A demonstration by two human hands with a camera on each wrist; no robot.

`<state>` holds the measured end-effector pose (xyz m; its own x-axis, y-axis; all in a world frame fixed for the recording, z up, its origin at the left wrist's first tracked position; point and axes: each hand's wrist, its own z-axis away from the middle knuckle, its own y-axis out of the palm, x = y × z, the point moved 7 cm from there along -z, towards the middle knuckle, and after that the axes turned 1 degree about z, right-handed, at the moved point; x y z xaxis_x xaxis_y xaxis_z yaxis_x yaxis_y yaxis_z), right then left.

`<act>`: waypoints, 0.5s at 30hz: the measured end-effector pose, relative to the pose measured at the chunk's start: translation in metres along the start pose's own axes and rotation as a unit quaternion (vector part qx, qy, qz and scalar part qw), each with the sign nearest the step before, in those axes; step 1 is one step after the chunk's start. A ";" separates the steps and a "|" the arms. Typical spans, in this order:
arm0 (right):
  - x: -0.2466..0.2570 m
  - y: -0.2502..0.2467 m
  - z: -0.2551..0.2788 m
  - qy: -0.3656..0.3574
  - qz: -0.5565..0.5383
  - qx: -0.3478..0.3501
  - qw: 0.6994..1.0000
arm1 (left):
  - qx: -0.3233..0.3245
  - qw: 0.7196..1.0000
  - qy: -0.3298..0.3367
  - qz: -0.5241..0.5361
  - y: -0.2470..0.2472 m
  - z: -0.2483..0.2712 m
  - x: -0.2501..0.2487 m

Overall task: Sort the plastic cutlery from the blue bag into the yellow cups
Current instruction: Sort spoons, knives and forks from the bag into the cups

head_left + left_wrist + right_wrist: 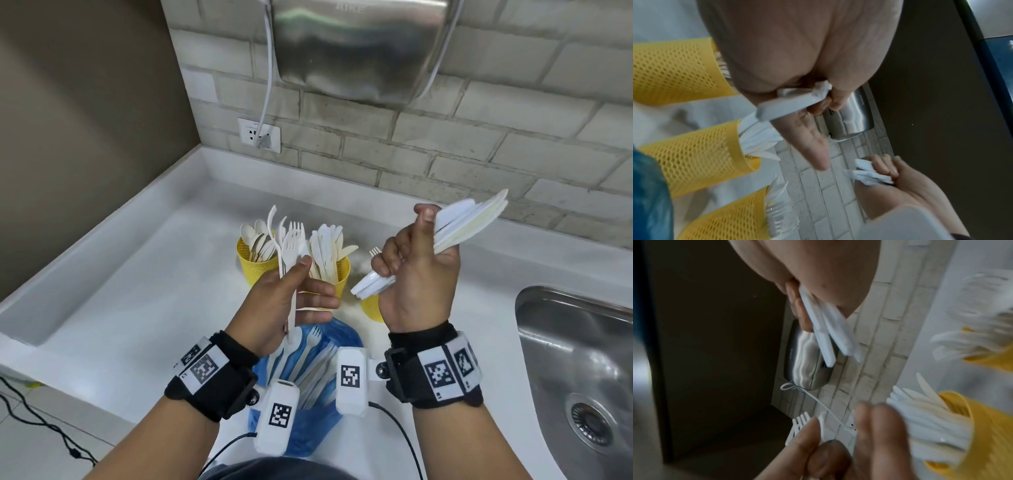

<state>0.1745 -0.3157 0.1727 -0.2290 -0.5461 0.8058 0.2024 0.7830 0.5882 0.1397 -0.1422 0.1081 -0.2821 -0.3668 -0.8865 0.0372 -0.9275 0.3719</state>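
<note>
I've got my left hand (294, 301) curled round the stems of a few forks (294, 245), tines up, thumb and fingers pinching them, and my right hand (416, 270) clenched round a fanned bundle of knives (469, 219), blades pointing up and away to the right; I judge I'm keeping one kind in each fist so each batch can drop into its own cup in a single go. Both bundles are held up above the counter (137, 308), over the blue bag (308, 359), which lies open between my wrists with more forks inside. The three yellow cups (255, 265) stand just beyond my hands: the far-left one holds spoons, the middle one knives, the third is mostly hidden behind my right hand with fork tines poking up. The cutlery is thin, white to cream plastic, flat-handled, light and slippery when stacked; the cups are yellow perforated mesh
</note>
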 end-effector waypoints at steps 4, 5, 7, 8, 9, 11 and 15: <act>0.012 0.025 0.017 -0.086 0.065 0.089 0.990 | 0.020 0.996 -0.066 0.060 0.009 -0.002 0.014; 0.011 0.029 0.020 -0.098 0.083 0.105 0.986 | 0.026 0.994 -0.080 0.073 0.011 -0.002 0.017; 0.000 0.033 0.025 -0.107 0.130 0.126 0.978 | 0.039 0.988 -0.104 0.106 0.014 -0.004 0.022; -0.007 0.034 0.027 -0.107 0.157 0.137 0.972 | 0.040 0.986 -0.110 0.121 0.013 -0.005 0.025; -0.015 0.035 0.029 -0.104 0.185 0.149 0.966 | 0.037 0.985 -0.110 0.129 0.012 -0.007 0.026; -0.031 0.034 0.035 -0.094 0.239 0.168 0.952 | 0.027 0.986 -0.102 0.132 0.008 -0.011 0.028; -0.047 0.033 0.042 -0.113 0.316 0.193 0.922 | 0.028 0.988 -0.095 0.118 0.005 -0.009 0.025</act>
<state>0.1515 -0.2517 0.1516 -0.3829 0.0973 0.9186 0.0188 0.9950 -0.0976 0.1416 -0.1567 0.0850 -0.4465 -0.5478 -0.7075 0.0711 -0.8099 0.5823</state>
